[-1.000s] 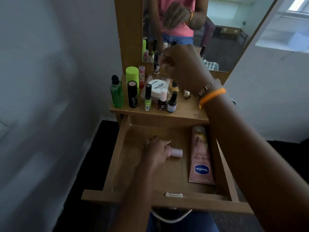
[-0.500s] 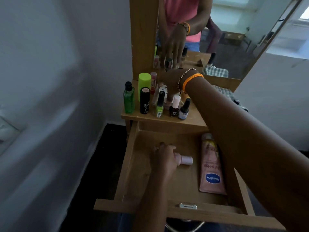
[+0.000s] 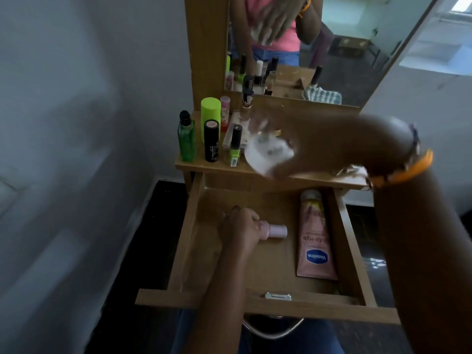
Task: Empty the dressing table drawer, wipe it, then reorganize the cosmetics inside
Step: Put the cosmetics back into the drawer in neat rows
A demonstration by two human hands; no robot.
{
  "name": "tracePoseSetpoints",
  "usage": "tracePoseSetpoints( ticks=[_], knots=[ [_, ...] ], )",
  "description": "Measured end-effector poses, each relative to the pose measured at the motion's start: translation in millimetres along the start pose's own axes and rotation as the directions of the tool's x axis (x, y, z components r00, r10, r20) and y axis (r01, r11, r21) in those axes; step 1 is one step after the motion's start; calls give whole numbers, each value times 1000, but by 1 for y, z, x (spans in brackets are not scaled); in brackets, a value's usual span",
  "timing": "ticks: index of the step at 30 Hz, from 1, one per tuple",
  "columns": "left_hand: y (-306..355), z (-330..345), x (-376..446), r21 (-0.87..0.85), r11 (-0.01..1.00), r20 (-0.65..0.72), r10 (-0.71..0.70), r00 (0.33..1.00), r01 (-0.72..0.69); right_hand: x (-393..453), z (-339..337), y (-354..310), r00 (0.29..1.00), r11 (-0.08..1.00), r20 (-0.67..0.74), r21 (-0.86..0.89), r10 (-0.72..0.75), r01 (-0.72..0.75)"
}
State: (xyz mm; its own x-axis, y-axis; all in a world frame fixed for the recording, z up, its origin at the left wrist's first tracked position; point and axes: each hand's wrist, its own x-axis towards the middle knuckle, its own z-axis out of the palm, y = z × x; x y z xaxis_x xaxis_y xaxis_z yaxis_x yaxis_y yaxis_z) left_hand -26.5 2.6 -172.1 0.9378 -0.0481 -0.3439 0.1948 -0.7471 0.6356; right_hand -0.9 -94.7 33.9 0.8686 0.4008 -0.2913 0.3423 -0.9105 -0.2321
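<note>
While the drawer [image 3: 258, 267] stands pulled fully out under the tabletop [image 3: 301, 116], both hands are at work on the refill stage, judging by how little lies inside; left hand [image 3: 241, 226] rests low on the drawer floor, fingers curled round the cap end of a small pink bottle [image 3: 274, 231] lying on its side, probably to line it up in a row; right hand [image 3: 314, 146] hangs above the front edge of the tabletop, blurred, fingers wrapped from above over a round white jar [image 3: 265, 154], a grasp that suits lifting it clear of the bottles; whether the jar is rising or being set down cannot be told

Drawer holds 2 things: the pink bottle near the middle, and a pink Vaseline tube [image 3: 315, 241] lying flat along the right wall, cap toward the back, likely put there because its length fits that side; bottle and tube sit apart; the left half of the drawer floor is bare wood

Tabletop holds the rest of the cosmetics, upright and close together at its left end: a green bottle [image 3: 186, 141], a lime-capped can [image 3: 210, 111], a black stick [image 3: 211, 141], a green nail polish [image 3: 235, 146]; mirror [image 3: 332, 47] behind them; most of the refill looks not yet done
</note>
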Motion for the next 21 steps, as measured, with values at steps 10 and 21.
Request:
tracePoseSetpoints(
  ticks=[10, 21],
  knots=[
    [-1, 5, 7, -18, 999, 35, -49, 998, 50, 32, 176, 87, 982, 982, -33, -23, 188, -189],
    [2, 6, 8, 10, 1000, -42, -4, 999, 4, 24, 178, 92, 961, 978, -184, 72, 208, -198]
  ],
)
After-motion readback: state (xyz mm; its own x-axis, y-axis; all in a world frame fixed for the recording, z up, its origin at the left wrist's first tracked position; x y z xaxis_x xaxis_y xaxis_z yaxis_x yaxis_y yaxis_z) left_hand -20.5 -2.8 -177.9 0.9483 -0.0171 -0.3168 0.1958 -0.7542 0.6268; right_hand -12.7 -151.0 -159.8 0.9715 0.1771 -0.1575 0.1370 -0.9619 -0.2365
